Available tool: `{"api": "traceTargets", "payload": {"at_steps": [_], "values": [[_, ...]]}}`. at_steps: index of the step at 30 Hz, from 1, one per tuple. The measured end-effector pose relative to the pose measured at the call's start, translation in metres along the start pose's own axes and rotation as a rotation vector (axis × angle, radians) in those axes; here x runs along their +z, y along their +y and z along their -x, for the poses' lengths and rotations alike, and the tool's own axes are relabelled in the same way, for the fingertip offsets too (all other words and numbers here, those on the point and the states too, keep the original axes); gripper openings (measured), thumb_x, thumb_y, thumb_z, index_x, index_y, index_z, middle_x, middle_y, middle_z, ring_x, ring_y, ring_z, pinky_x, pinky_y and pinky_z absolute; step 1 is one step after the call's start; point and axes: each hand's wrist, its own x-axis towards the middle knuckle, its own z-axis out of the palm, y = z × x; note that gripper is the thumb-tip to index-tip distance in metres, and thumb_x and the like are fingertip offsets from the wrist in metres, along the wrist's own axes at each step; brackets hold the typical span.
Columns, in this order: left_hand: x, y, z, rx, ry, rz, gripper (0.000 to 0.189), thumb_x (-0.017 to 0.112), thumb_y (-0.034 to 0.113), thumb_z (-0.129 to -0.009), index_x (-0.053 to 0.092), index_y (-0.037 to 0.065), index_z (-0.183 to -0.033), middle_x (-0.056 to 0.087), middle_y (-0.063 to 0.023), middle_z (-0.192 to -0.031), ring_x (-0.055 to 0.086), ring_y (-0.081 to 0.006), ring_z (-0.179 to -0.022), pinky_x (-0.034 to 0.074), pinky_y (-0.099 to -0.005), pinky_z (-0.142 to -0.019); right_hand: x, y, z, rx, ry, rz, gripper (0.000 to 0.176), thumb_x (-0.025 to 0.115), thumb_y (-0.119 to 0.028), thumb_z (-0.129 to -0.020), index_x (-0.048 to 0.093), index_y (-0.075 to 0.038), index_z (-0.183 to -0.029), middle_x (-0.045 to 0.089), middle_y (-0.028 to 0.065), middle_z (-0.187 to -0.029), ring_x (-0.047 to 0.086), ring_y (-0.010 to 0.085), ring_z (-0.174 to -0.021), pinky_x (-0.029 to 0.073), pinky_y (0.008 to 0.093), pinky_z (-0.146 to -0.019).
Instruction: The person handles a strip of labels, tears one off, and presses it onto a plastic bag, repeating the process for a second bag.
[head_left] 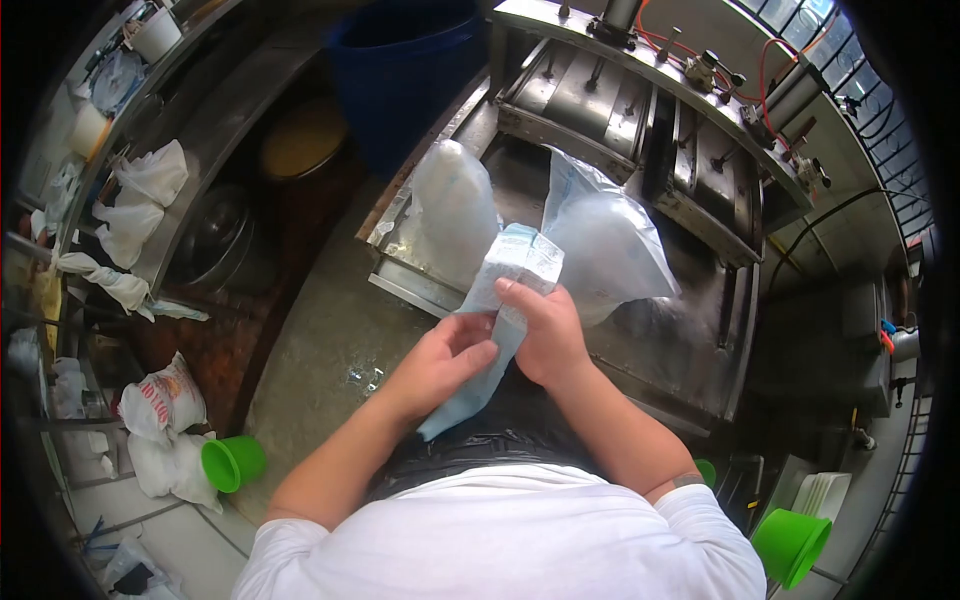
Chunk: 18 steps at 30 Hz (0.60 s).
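Observation:
A long, folded bundle of pale blue plastic bags [488, 372], with a whitish crinkled upper end, lies between my two hands in front of my waist. My right hand [548, 335] grips its upper part, thumb pressed on top. Lower down, my left hand [445, 358] is closed at the bundle's left side, with some fingertips hidden behind it. Just beyond the hands, two filled translucent plastic bags stand on the metal press: one bag [455, 195] on the left and a wider bag [610, 245] with an upright loose corner on the right.
A steel press [690, 370] with lidded boxes [580, 85] and cylinders fills the far right. A blue barrel [405, 80] stands behind. At left are a white sack [165, 398] and a green bucket [233, 463]; another green bucket [790, 545] is at lower right. The floor [320, 380] looks wet.

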Motion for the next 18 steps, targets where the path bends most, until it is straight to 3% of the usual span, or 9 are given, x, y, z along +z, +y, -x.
{"api": "traceTargets", "payload": {"at_steps": [4, 5, 8, 12, 15, 18], "values": [[0.002, 0.004, -0.008, -0.031, -0.061, -0.116, 0.029, 0.067, 0.016, -0.102, 0.065, -0.002, -0.124, 0.069, -0.0047, -0.111, 0.062, -0.0107, -0.102, 0.052, -0.0302, -0.09, -0.001, 0.01, 0.0, 0.016, -0.047, 0.064, 0.035, 0.07, -0.006, -0.093, 0.064, -0.004, -0.128, 0.07, 0.0058, -0.12, 0.066, 0.0183, -0.109, 0.049, 0.0366, -0.098], [0.008, 0.009, -0.006, 0.059, -0.05, -0.164, 0.024, 0.066, 0.016, -0.102, 0.067, -0.001, -0.119, 0.07, -0.0031, -0.106, 0.062, -0.0085, -0.096, 0.052, -0.0284, -0.085, -0.001, 0.011, -0.002, -0.015, -0.032, 0.063, 0.035, 0.069, -0.007, -0.094, 0.064, -0.002, -0.129, 0.071, 0.0103, -0.118, 0.068, 0.0218, -0.107, 0.053, 0.0374, -0.096], [-0.001, 0.005, 0.004, -0.058, -0.134, -0.157, 0.02, 0.069, 0.011, -0.1, 0.067, -0.001, -0.116, 0.069, -0.0009, -0.103, 0.061, -0.008, -0.094, 0.051, -0.0272, -0.084, -0.004, 0.0, -0.004, 0.001, -0.011, 0.026, 0.033, 0.07, -0.008, -0.094, 0.065, -0.001, -0.126, 0.072, 0.0117, -0.115, 0.069, 0.0232, -0.106, 0.055, 0.0405, -0.094], [-0.005, 0.006, 0.009, -0.102, -0.134, -0.165, 0.025, 0.07, 0.012, -0.1, 0.064, -0.001, -0.12, 0.069, -0.0033, -0.109, 0.063, -0.0104, -0.099, 0.052, -0.029, -0.088, -0.006, -0.011, 0.0, -0.008, -0.083, 0.022, 0.031, 0.069, -0.008, -0.094, 0.065, -0.001, -0.124, 0.072, 0.0123, -0.113, 0.07, 0.023, -0.106, 0.055, 0.0404, -0.094], [-0.007, 0.002, 0.003, 0.019, -0.102, 0.036, 0.032, 0.069, 0.013, -0.101, 0.06, -0.001, -0.129, 0.068, -0.0064, -0.123, 0.062, -0.0137, -0.114, 0.05, -0.0323, -0.101, 0.001, -0.004, 0.003, -0.041, -0.106, 0.017, 0.031, 0.069, -0.009, -0.095, 0.065, 0.001, -0.124, 0.073, 0.0131, -0.112, 0.07, 0.0229, -0.104, 0.056, 0.0399, -0.094], [0.002, 0.003, -0.004, 0.059, -0.096, 0.063, 0.03, 0.072, 0.013, -0.099, 0.062, 0.0, -0.125, 0.068, -0.005, -0.117, 0.064, -0.0123, -0.105, 0.053, -0.0307, -0.09, 0.003, -0.002, 0.006, -0.03, -0.132, 0.051, 0.031, 0.068, -0.008, -0.096, 0.064, 0.001, -0.125, 0.073, 0.0142, -0.114, 0.07, 0.0236, -0.104, 0.056, 0.0397, -0.094]]}}
